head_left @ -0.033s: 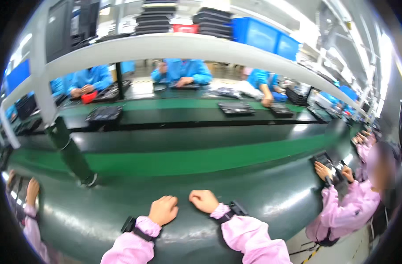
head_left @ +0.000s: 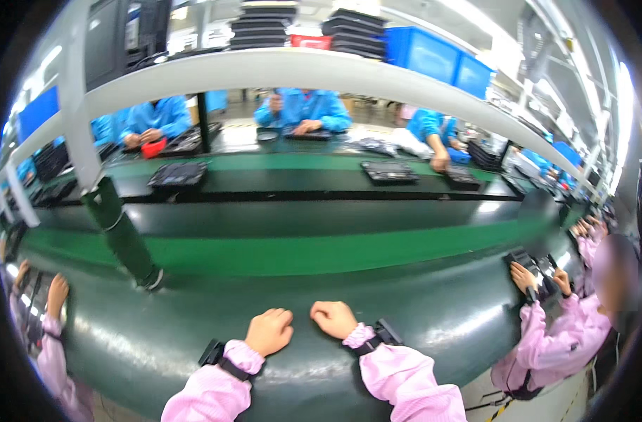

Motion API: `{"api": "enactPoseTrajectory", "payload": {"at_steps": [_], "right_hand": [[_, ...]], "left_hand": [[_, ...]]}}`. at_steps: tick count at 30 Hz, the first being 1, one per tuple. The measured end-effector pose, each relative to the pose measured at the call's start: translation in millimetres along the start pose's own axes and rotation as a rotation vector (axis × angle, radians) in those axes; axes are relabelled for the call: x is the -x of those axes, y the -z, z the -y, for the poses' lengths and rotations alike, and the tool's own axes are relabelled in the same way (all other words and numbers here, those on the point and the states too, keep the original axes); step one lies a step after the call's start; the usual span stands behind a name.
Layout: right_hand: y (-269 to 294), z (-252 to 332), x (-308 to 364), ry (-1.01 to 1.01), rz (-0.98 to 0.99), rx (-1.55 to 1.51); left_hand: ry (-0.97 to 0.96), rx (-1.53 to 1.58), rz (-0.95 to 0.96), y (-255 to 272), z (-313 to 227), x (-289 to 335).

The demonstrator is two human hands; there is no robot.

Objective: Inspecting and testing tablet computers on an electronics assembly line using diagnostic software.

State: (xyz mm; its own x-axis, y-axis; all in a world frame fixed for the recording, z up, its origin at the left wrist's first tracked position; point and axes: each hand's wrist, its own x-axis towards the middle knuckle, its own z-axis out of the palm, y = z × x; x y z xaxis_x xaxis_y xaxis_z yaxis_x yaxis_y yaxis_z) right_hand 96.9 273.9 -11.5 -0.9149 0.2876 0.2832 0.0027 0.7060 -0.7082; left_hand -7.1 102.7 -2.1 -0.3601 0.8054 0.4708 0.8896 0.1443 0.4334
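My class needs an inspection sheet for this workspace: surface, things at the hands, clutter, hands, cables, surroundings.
Surface: dark green worktop, glossy, with a brighter green strip running across beyond the hands.
Things at the hands: nothing seen held; worktop nearest.
Clutter: stacked black trays, a red item and blue bins, seen above the white rail.
Hands: left hand and right hand loosely curled, apart; black device on each wrist.
Cables: thin dark lines at lower right; cannot tell whether cables.
Surroundings: pink-sleeved co-workers either side, blue-clad co-workers opposite; flat black units between.
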Motion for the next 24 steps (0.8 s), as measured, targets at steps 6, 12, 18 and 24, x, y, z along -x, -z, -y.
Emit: {"api": "enactPoseTrajectory", "payload": {"at_steps": [6,12,18,24], "right_hand": [[-5,8,1,-0.002,0.027,0.076],[-4,12,4,-0.023,0.044,0.087],[-3,9,6,-0.02,0.049,0.105],[-3,9,5,-0.027,0.05,0.098]], "left_hand": [[0.054,0.041,0.035,1,3,9],[0.085,0.034,0.058,2,0,13],[0.075,0.048,0.054,3,-4,11],[0.076,0.05,0.052,2,-1,11]]}}
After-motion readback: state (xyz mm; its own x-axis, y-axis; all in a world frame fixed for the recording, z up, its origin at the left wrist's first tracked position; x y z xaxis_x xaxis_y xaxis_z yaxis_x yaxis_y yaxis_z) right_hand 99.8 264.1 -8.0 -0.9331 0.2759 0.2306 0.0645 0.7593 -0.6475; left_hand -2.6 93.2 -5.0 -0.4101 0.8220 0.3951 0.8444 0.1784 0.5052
